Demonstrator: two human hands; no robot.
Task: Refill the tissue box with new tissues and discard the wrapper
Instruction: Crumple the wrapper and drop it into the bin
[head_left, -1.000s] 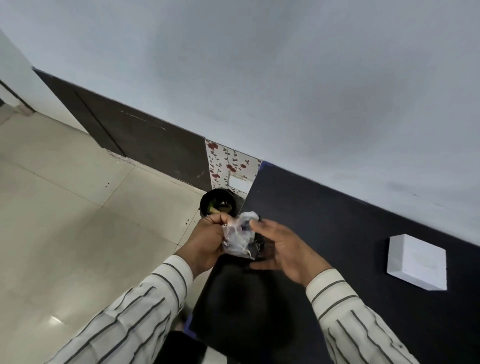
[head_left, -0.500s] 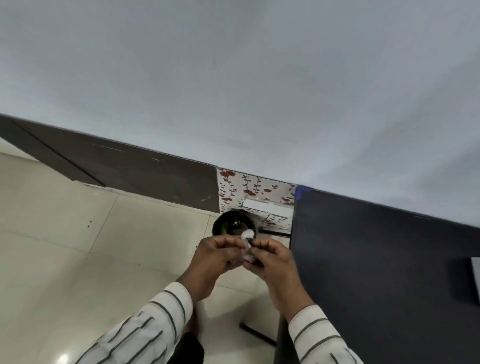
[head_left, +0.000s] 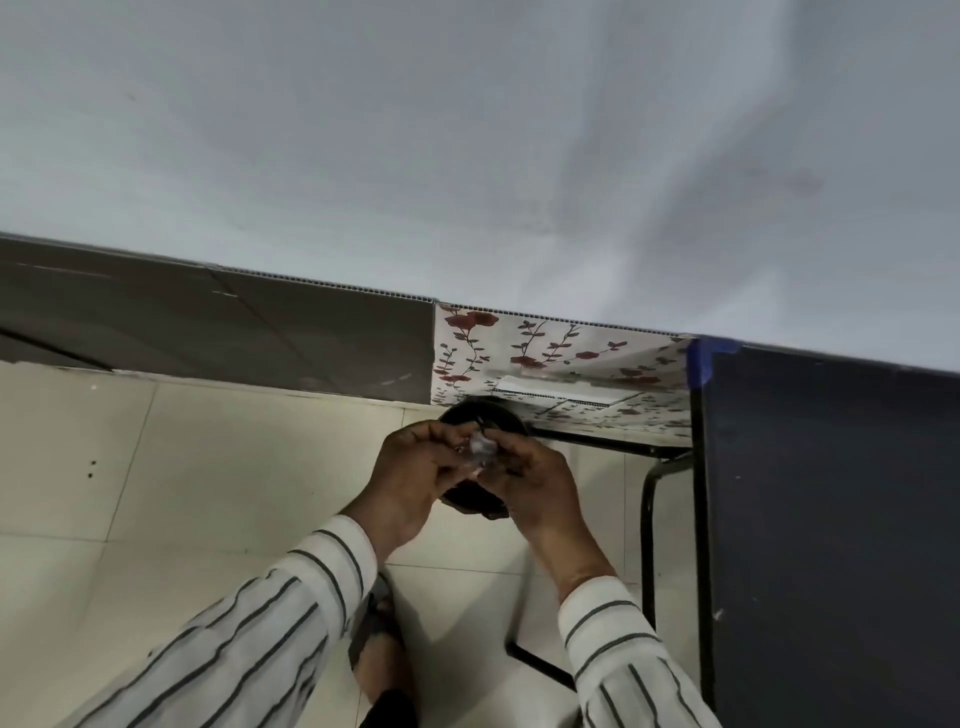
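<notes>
Both hands meet over a small round black bin (head_left: 485, 410) that stands on the floor by the wall. Between them is a crumpled clear plastic wrapper (head_left: 480, 448), squeezed into a small wad. My left hand (head_left: 418, 473) pinches it from the left and my right hand (head_left: 530, 480) from the right. The hands hide most of the bin; only its far rim and a bit of its lower side show. The tissue box is out of view.
A black table (head_left: 831, 519) fills the right side, its black metal legs (head_left: 647, 545) reaching the beige tiled floor (head_left: 208, 493). A floral panel (head_left: 561, 364) leans on the wall behind the bin. My sandalled foot (head_left: 382, 654) is below the hands.
The view has swung left from the table to the floor, and the white box has left the frame. The wrapper has been crushed smaller and now sits right over the bin.
</notes>
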